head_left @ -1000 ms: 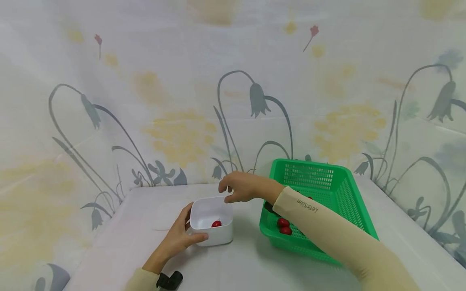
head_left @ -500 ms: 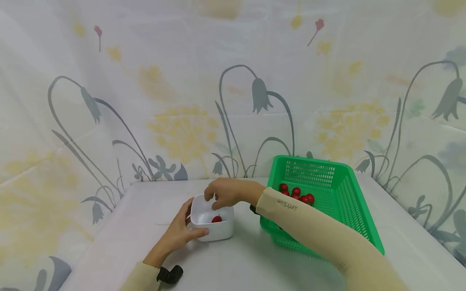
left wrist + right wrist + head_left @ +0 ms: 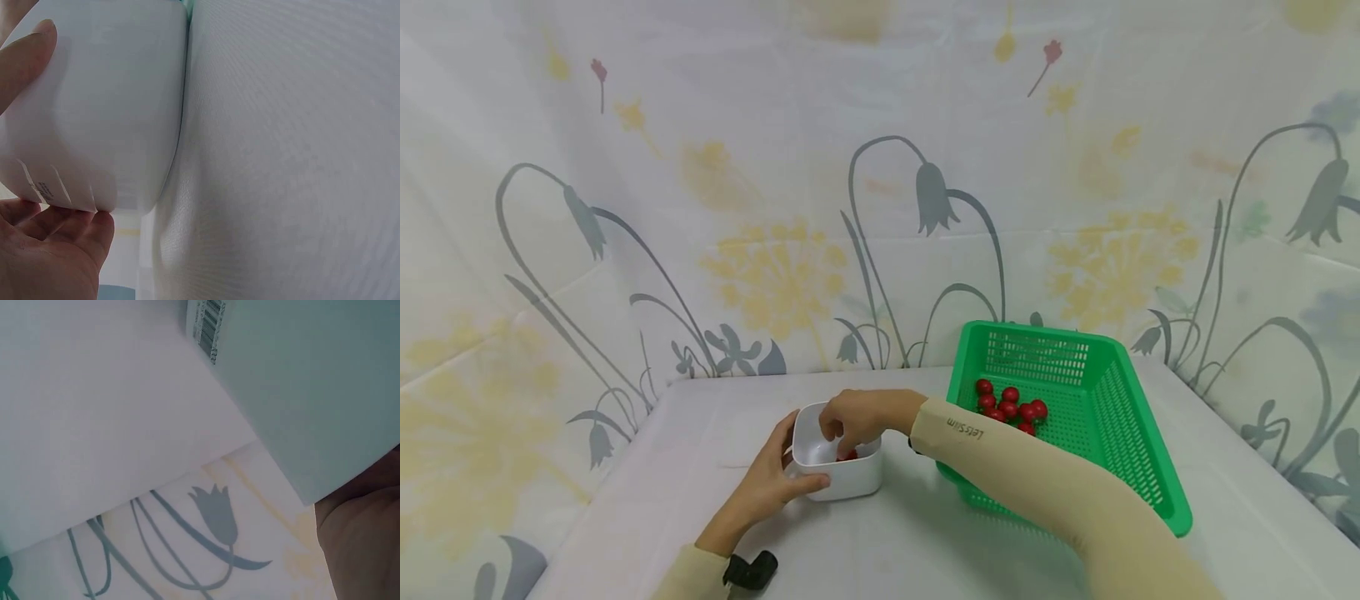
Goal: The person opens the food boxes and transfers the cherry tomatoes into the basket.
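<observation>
My left hand (image 3: 767, 490) holds the white square tub (image 3: 846, 481) at its left side, thumb across the front and fingers around the far side. In the left wrist view, the thumb (image 3: 28, 62) and fingertips press on the tub's wall. My right hand (image 3: 855, 417) reaches over the rim, fingertips bent down inside. A small red fruit, seemingly a cherry tomato (image 3: 848, 456), lies at the bottom against the fingertips and is partly hidden by them. Whether they pinch it is not visible. The right wrist view shows the tub's pale outer wall (image 3: 312, 381) and part of the hand.
A green slotted plastic basket (image 3: 1105, 417) stands on the right, under the right forearm. Several red cherry tomatoes (image 3: 1009, 409) lie in its left part. The white tabletop (image 3: 917, 550) ends at a flower-patterned backdrop (image 3: 775, 167).
My right hand has moved left and down from above the tub's right rim into the tub, reaching the tomato. The left hand keeps its hold on the tub.
</observation>
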The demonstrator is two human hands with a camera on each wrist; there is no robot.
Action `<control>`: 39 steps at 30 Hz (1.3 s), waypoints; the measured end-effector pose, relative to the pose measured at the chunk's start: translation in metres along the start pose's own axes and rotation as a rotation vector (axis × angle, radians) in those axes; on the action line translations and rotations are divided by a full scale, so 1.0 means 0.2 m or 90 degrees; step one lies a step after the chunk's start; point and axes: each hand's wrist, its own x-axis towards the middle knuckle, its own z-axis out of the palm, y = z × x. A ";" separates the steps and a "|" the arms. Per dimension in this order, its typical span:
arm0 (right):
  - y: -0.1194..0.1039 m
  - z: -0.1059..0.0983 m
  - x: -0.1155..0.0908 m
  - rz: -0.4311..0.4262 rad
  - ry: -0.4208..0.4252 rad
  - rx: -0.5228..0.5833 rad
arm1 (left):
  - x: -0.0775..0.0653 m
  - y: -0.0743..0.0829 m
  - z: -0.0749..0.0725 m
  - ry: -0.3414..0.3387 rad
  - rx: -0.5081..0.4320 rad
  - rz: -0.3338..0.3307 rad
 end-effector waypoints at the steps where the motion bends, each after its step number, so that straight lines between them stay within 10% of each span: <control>1: 0.00 0.00 0.00 0.000 -0.003 0.016 | 0.00 0.00 0.00 0.000 0.000 0.003; 8: -0.03 0.02 -0.01 -0.036 -0.058 0.129 | 0.00 0.00 0.00 0.004 0.014 0.006; 23: -0.08 0.02 0.02 -0.041 -0.143 0.009 | 0.00 0.00 0.00 -0.004 -0.001 0.014; 31: -0.04 -0.01 0.02 0.003 -0.119 0.109 | 0.00 0.00 0.00 0.000 0.010 0.005; 39: -0.02 -0.02 0.01 0.024 -0.016 0.033 | 0.00 0.00 0.00 0.003 0.010 -0.011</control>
